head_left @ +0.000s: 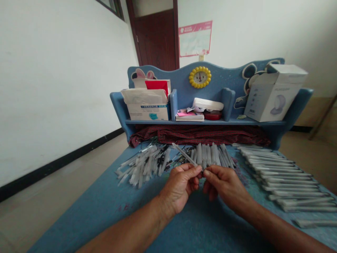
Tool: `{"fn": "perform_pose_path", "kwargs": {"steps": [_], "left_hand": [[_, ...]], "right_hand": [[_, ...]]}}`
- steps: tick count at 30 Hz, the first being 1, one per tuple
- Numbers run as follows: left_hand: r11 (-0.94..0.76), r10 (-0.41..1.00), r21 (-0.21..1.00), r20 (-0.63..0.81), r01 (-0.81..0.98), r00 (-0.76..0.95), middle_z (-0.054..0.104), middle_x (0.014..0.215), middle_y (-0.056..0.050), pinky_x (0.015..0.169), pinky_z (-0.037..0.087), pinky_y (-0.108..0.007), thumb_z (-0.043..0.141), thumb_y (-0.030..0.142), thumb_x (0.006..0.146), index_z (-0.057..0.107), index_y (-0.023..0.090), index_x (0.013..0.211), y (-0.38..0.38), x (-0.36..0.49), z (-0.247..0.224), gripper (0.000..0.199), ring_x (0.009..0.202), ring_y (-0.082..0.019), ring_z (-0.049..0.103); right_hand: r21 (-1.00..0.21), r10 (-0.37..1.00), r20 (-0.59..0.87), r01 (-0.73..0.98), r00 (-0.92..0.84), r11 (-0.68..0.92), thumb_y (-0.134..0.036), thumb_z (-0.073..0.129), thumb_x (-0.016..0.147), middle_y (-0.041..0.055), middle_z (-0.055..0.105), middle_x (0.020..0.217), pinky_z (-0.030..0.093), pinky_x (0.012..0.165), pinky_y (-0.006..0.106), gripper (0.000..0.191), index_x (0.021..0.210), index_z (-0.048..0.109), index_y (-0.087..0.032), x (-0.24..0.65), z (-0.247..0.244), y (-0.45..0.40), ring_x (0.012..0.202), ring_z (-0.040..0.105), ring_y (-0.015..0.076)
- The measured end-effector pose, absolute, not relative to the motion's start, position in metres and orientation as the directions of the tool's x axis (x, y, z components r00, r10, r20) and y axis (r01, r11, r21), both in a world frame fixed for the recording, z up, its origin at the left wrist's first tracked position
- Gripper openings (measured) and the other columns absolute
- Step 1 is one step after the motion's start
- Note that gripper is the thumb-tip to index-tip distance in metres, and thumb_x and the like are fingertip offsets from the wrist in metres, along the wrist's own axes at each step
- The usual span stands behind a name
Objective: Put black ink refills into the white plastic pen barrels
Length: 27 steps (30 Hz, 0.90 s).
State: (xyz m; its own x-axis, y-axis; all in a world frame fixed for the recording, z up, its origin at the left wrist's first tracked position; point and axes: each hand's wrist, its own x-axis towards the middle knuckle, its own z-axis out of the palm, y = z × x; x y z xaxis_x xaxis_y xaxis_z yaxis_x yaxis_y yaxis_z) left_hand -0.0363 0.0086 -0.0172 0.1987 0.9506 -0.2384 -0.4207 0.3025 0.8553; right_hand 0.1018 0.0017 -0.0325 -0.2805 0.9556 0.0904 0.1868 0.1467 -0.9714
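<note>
My left hand [184, 182] pinches the lower end of a slim translucent tube [184, 154], which slants up and to the left. Right beside it, my right hand [222, 182] is closed at the same end, fingertips nearly touching the left ones; a small dark tip shows between them. Behind the hands lie upright-pointing clear tubes [210, 154]. To the left is a loose pile of clear tubes and dark pieces [147, 163]. Rows of pen-like sticks with dark ends [286, 175] lie on the right.
The blue table [105, 218] carries a blue shelf [158, 122] at its back, with a mask box [147, 109], a yellow flower clock [200, 77], papers [190, 117] and a white carton [273, 95]. Below the shelf lies red checked cloth [200, 135].
</note>
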Motion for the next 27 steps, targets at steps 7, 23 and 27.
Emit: {"fn": "perform_pose_path", "kwargs": {"steps": [7, 23, 27], "left_hand": [[0.237, 0.963, 0.919, -0.180, -0.316, 0.200, 0.055, 0.054, 0.001, 0.042, 0.031, -0.017, 0.067, 0.024, 0.065, 0.060, 0.011, 0.062, 0.0088, -0.0369, -0.0200, 0.015, 0.039, -0.002, 0.041], [0.216, 0.965, 0.948, -0.171, -0.234, 0.201, 0.054, 0.052, 0.000, 0.041, 0.027, -0.016, 0.065, 0.028, 0.067, 0.058, 0.011, 0.061, 0.0098, -0.0396, -0.0178, 0.019, 0.038, -0.002, 0.038], [0.194, 0.975, 0.947, -0.158, -0.258, 0.154, 0.050, 0.049, 0.004, 0.040, 0.026, -0.017, 0.067, 0.025, 0.065, 0.058, 0.012, 0.062, 0.0116, -0.0405, -0.0164, 0.017, 0.037, -0.002, 0.037]], "right_hand": [[-0.971, 0.895, -0.124, -0.136, -0.428, -0.199, -0.044, 0.047, 0.080, 0.0018, 0.060, 0.050, 0.036, 0.033, 0.018, 0.032, 0.076, 0.053, -0.013, 0.1016, -0.0313, 0.0054, 0.031, 0.049, 0.0091], [-0.928, 0.813, -0.125, -0.223, -0.568, -0.299, -0.047, 0.046, 0.081, 0.0043, 0.062, 0.052, 0.036, 0.033, 0.017, 0.035, 0.078, 0.052, -0.013, 0.1045, -0.0365, 0.0064, 0.031, 0.051, 0.0097], [-0.950, 0.853, -0.093, -0.212, -0.514, -0.231, -0.046, 0.056, 0.076, 0.0010, 0.062, 0.054, 0.038, 0.035, 0.017, 0.033, 0.081, 0.048, -0.015, 0.1038, -0.0381, 0.0073, 0.034, 0.051, 0.0083]]}}
